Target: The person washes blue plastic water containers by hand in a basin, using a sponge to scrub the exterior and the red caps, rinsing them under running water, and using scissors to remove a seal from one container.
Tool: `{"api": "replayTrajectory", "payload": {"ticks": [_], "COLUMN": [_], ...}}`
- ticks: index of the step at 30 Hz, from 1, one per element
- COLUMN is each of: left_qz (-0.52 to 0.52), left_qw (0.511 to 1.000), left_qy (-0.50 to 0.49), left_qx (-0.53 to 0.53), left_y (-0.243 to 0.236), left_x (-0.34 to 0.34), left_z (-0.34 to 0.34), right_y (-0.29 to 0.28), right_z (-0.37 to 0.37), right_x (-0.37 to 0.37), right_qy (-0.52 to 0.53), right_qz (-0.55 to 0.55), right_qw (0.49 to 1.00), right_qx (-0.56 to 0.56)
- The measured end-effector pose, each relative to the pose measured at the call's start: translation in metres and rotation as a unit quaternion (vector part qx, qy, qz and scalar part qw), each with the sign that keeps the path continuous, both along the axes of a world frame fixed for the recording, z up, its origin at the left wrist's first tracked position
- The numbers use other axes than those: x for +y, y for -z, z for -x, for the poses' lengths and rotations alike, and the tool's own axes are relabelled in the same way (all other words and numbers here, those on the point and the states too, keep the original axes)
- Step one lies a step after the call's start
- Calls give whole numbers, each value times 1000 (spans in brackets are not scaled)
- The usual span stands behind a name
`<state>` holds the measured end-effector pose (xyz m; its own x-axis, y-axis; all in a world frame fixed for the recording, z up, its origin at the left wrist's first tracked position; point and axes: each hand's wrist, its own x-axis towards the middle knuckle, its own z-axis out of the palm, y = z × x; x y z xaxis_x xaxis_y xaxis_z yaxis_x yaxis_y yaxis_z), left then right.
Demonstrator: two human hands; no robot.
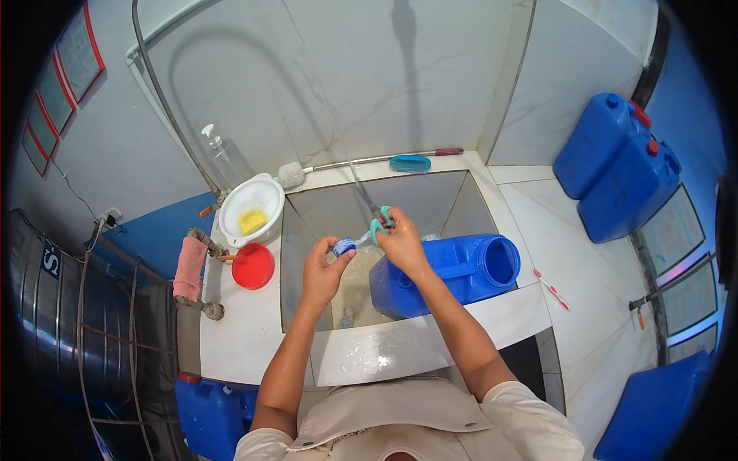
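Observation:
Over the tiled sink (300,223), the fingers of my left hand (321,276) pinch a small blue cap (344,246) with whitish marks on it. Close by on the right, my right hand (403,244) is closed on scissors (377,228) with teal handles. A pale strip reaches from the scissors toward the cap; whether it is a blade cannot be made out. Beneath my right forearm a blue jerrycan (423,273) lies tilted in the sink, its uncapped mouth facing right. Cloudy water (354,288) shows in the sink bottom.
Left of the sink stand a white basin (269,192) with a yellow sponge (251,222), and a red round lid or dish (253,266). A long-handled brush (346,163) and a blue scrub brush (410,163) line the back ledge. A toothbrush (552,290) and blue jerrycans (615,177) are at right.

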<state>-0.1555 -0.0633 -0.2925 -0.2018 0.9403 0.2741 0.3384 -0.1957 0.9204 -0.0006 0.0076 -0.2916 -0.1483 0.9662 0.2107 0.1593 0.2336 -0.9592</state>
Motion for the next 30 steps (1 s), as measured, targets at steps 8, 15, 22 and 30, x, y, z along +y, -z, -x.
{"api": "replayTrajectory", "payload": {"ticks": [8,15,22,30], "left_qz": [32,138,134,-32], "left_qw": [901,970,943,956], "left_qy": [84,-77,-300,-207], "left_qx": [-425,-186,54,207], "left_y": [-2,39,147,74], "left_x": [-7,-23,-115,-71], "left_z": [12,65,193,92], "right_y": [42,36,70,9], "right_z": [-11,-95,-272,-153], "right_x": [36,68,53,-4], "right_qy": [130,128,228,165], "right_qz": [-41,-75,54,8], "right_qw": [986,958,893,871], "right_qx": [-94,-246,-386,-463]}}
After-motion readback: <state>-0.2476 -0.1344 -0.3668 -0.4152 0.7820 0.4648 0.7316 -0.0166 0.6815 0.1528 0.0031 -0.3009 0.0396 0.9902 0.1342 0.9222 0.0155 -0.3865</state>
